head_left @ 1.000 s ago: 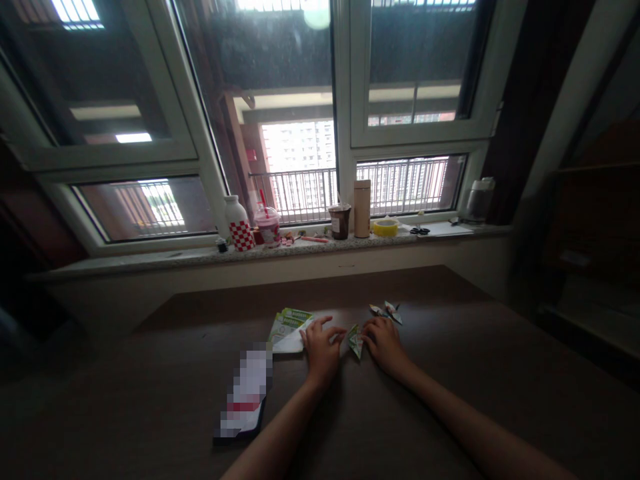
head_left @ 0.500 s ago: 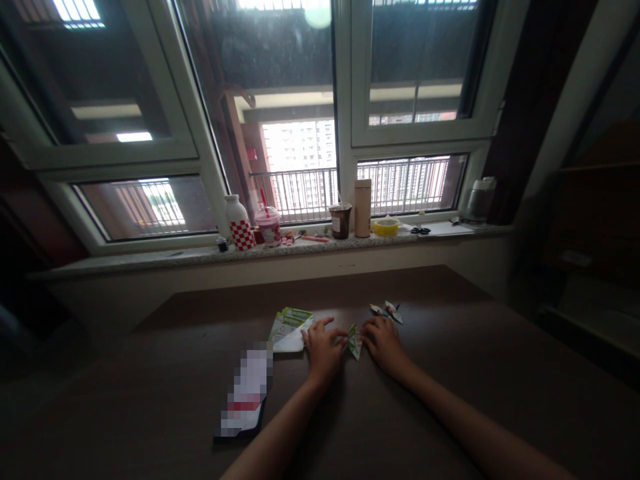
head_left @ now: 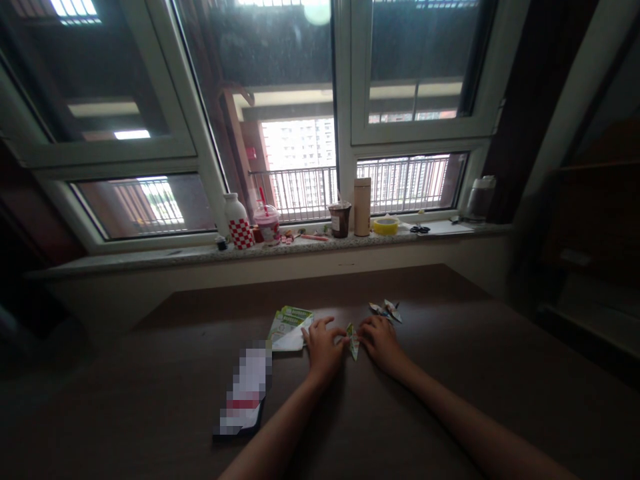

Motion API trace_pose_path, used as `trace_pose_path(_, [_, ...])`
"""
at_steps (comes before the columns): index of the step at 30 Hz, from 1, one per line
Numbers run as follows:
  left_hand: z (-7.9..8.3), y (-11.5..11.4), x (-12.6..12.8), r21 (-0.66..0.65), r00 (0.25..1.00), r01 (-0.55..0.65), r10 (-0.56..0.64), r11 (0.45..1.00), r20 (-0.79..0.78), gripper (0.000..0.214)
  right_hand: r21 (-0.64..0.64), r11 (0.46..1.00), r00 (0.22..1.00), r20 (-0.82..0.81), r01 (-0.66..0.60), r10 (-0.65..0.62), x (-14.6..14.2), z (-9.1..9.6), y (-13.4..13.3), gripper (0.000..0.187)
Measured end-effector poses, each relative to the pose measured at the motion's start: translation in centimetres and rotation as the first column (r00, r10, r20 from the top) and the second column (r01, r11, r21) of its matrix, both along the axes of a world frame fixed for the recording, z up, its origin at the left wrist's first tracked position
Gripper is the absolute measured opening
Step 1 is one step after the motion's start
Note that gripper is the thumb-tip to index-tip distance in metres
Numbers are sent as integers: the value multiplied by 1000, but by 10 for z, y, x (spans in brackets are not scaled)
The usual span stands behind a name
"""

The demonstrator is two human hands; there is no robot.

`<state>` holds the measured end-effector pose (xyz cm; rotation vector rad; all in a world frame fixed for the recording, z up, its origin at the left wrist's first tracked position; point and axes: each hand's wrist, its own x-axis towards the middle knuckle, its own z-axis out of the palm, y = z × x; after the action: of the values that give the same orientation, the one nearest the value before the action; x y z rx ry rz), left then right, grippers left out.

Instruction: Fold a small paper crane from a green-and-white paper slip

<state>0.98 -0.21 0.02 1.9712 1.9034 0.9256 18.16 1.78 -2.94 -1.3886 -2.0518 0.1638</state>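
A small folded piece of printed paper (head_left: 354,345), green and white and pointed at both ends, stands between my hands on the table. My left hand (head_left: 324,348) has its thumb and index finger at the paper's left edge, its other fingers raised and slightly spread. From the opposite side, the fingertips of my right hand (head_left: 383,343) close on the right edge. Just beyond the right hand lie folded paper pieces (head_left: 393,311) with pointed tips. Green-and-white printed sheets (head_left: 290,322) rest in a pile left of my left hand, a white corner turned over on top.
A blurred phone-like object (head_left: 246,390) lies on the brown table (head_left: 165,373), left of my left forearm. Along the windowsill (head_left: 195,255) stand a checkered bottle (head_left: 240,223), drink cups, a tan flask (head_left: 363,207), yellow tape (head_left: 385,227) and scissors (head_left: 420,229).
The folded paper between my fingers looks narrower and slightly turned. My right hand has shifted a little to the left. The left hand stays nearly in place.
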Motion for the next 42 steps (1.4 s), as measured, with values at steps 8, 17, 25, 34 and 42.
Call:
trace_pose_path(8, [-1, 1, 1, -2, 1000, 12, -12, 1000, -21, 7, -14, 1000, 1000, -3, -10, 10, -1, -1, 1, 8])
trace_pose_path(17, [-2, 3, 2, -19, 999, 4, -4, 1000, -33, 4, -24, 1000, 1000, -23, -15, 14, -2, -1, 1, 9])
trace_pose_path(25, [-3, 4, 1, -8, 999, -14, 14, 1000, -37, 5, -10, 1000, 1000, 1, -3, 3, -2, 0, 0, 9])
trace_pose_path(34, [1, -1, 1, -17, 998, -34, 33, 999, -56, 8, -2, 1000, 1000, 18, 17, -17, -3, 1, -1, 8])
trace_pose_path(42, [3, -5, 4, 33, 991, -2, 6, 999, -130, 11, -23, 1000, 1000, -8, -12, 12, -3, 5, -5, 9])
